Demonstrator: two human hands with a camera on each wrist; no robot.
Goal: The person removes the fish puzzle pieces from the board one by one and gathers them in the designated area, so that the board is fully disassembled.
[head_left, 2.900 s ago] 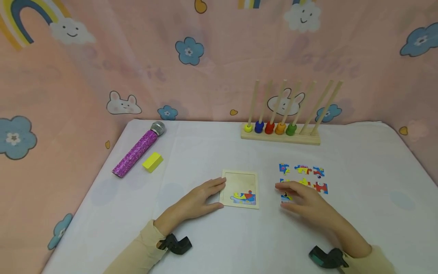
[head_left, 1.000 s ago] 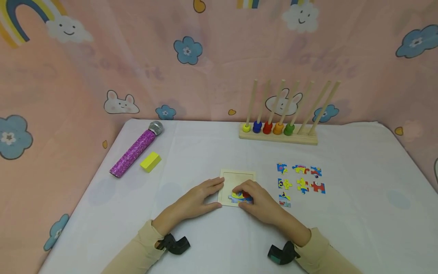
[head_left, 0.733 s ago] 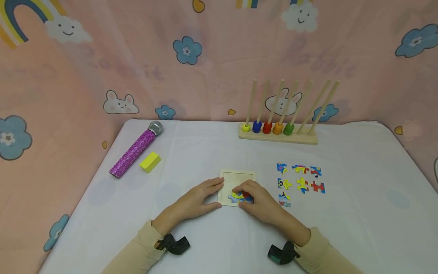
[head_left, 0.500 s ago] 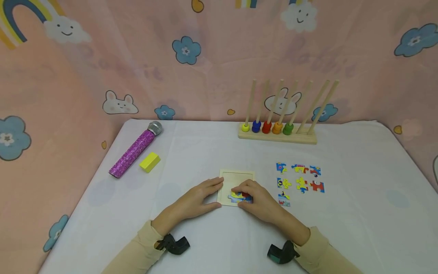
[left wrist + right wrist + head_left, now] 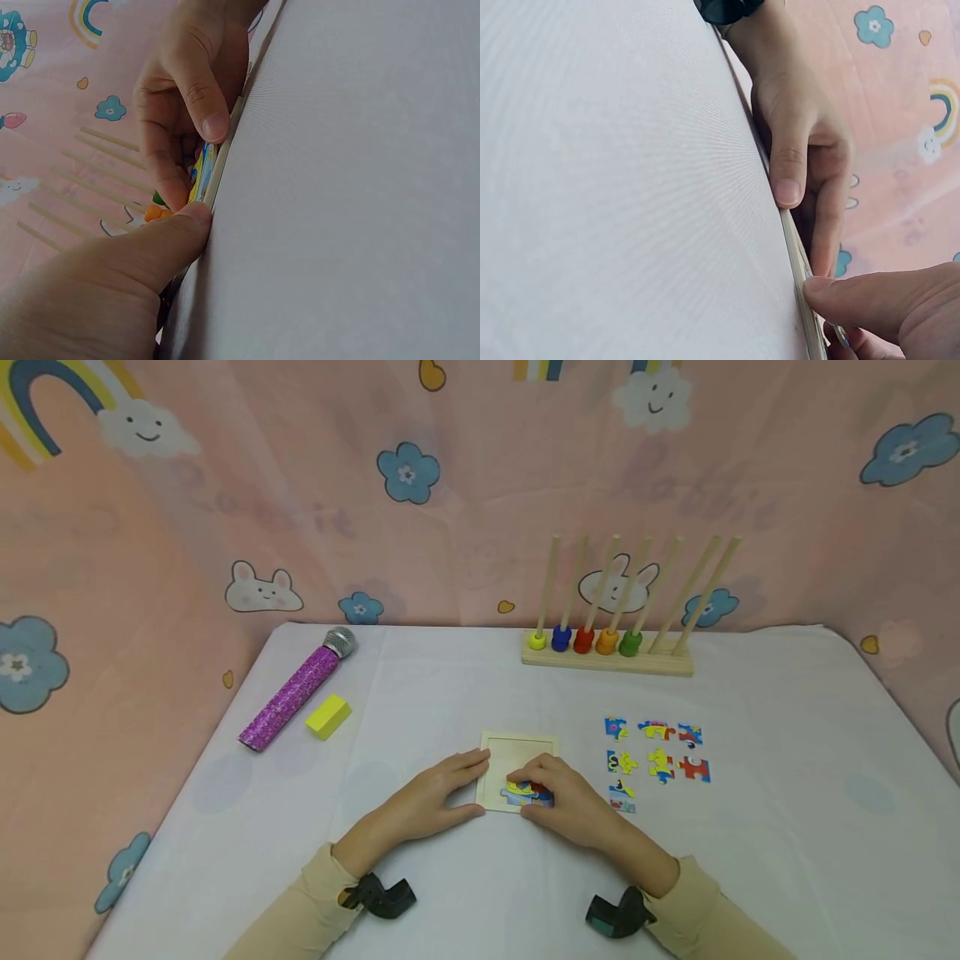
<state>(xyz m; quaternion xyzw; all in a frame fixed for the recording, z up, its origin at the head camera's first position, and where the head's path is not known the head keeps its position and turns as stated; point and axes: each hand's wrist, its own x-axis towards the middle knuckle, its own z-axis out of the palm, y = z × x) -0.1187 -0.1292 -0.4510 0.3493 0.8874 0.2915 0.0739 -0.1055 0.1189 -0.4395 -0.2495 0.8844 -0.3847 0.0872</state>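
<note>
A square wooden puzzle board [image 5: 495, 746] lies on the white table, with joined jigsaw pieces [image 5: 517, 793] at its lower right. My left hand [image 5: 431, 793] touches the board's left side with extended fingers, the thumb at the near corner. Over the board's right side, my right hand [image 5: 573, 802] curls its fingers and thumb about a colourful puzzle piece. In the left wrist view, blue and yellow pieces [image 5: 202, 174] show between its thumb and fingers. Its fingers partly cover the pieces beneath.
Several loose jigsaw pieces [image 5: 661, 764] lie in rows right of the board. Behind them stands a wooden peg abacus [image 5: 607, 663] with coloured beads. A purple glitter microphone [image 5: 292, 697] and a yellow block [image 5: 327, 717] lie at the left. A pink patterned cloth hangs behind.
My right hand has moved left from beside the loose pieces to the board's lower right. Over the last second it stays there. My left hand keeps its place at the board's left side.
</note>
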